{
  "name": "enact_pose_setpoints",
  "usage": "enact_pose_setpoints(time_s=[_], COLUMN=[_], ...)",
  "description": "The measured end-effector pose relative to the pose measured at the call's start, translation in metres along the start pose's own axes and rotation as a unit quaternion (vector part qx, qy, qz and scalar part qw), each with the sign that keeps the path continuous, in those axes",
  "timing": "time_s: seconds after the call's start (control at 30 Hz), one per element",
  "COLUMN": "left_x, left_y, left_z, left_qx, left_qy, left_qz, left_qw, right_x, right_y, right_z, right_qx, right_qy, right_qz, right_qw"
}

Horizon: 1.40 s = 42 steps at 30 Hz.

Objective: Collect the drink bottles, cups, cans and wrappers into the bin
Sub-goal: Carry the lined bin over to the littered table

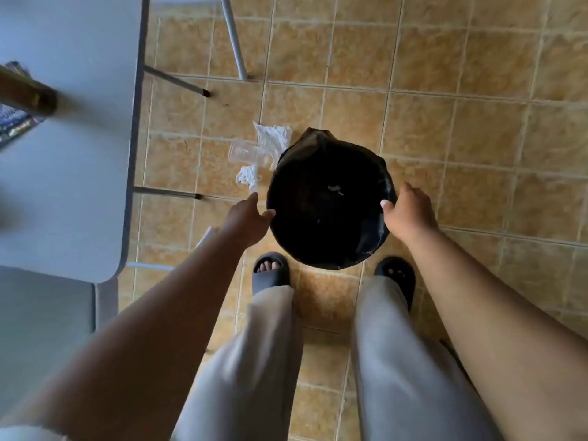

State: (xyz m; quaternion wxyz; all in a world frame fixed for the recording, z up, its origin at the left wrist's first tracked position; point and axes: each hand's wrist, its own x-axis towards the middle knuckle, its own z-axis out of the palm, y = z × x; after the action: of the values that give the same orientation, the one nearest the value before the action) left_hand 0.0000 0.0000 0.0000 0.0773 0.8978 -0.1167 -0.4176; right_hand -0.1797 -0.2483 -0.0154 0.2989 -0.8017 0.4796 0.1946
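A round bin lined with a black bag point(331, 249) stands on the tiled floor just in front of my feet. My left hand point(246, 219) is at its left rim, fingers apart, thumb touching the edge. My right hand point(409, 211) grips the right rim, thumb over the edge. A small pale scrap lies inside the bin point(334, 188). On the floor left of the bin lie a clear plastic cup point(243, 154) on its side and crumpled white wrappers point(273, 136). A brown bottle point(30, 93), blurred, is on the white table at the far left.
The white table point(79, 173) fills the left side, with its metal legs point(173, 79) reaching onto the floor. A printed packet point(14, 124) lies at the table's left edge. A chair seat point(44, 332) sits below the table corner. Tiled floor point(493, 122) stretches right of the bin.
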Motion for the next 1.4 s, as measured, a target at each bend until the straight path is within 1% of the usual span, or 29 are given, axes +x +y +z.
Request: enact_pose_setpoints(time_s=[0.07, 0.13, 0.23, 0.3, 0.4, 0.53, 0.7, 0.93, 1.07, 1.2, 1.3, 1.4], left_x=[0.009, 0.013, 0.020, 0.025, 0.020, -0.002, -0.063, -0.207, -0.286, -0.355, -0.384, -0.404], left_y=[0.002, 0.004, 0.007, 0.007, 0.007, 0.007, 0.016, 0.040, 0.046, 0.049, 0.050, 0.050], left_z=[0.020, 0.037, 0.053, 0.054, 0.050, 0.034, -0.013, -0.109, -0.162, -0.209, -0.234, -0.251], left_qx=[-0.011, -0.042, -0.100, -0.122, -0.145, -0.179, -0.239, -0.300, -0.308, -0.292, -0.289, -0.321], left_qy=[-0.013, -0.029, -0.004, 0.015, 0.014, 0.009, 0.024, 0.066, 0.095, 0.175, 0.226, 0.240], left_qz=[-0.018, -0.029, -0.058, -0.075, -0.099, -0.122, -0.132, -0.115, -0.087, -0.076, -0.064, -0.057], left_qw=[1.000, 0.998, 0.993, 0.990, 0.984, 0.976, 0.962, 0.945, 0.943, 0.937, 0.928, 0.914], right_x=[0.008, 0.011, 0.011, 0.010, 0.006, -0.009, -0.054, -0.163, -0.227, -0.274, -0.295, -0.304], right_y=[0.008, 0.016, 0.024, 0.023, 0.019, 0.011, -0.018, -0.071, -0.094, -0.118, -0.136, -0.156], right_z=[0.014, 0.027, 0.040, 0.041, 0.034, 0.009, -0.050, -0.170, -0.237, -0.293, -0.325, -0.351], right_qx=[-0.003, 0.004, 0.016, 0.016, 0.019, 0.007, -0.007, -0.016, -0.016, -0.001, -0.002, -0.002], right_qy=[0.003, -0.013, -0.003, 0.006, 0.011, 0.009, 0.002, 0.010, 0.017, 0.049, 0.073, 0.076], right_qz=[0.028, 0.047, 0.040, 0.042, 0.043, 0.025, 0.014, -0.025, -0.075, -0.151, -0.193, -0.231], right_qw=[1.000, 0.999, 0.999, 0.999, 0.999, 1.000, 1.000, 0.999, 0.997, 0.987, 0.978, 0.970])
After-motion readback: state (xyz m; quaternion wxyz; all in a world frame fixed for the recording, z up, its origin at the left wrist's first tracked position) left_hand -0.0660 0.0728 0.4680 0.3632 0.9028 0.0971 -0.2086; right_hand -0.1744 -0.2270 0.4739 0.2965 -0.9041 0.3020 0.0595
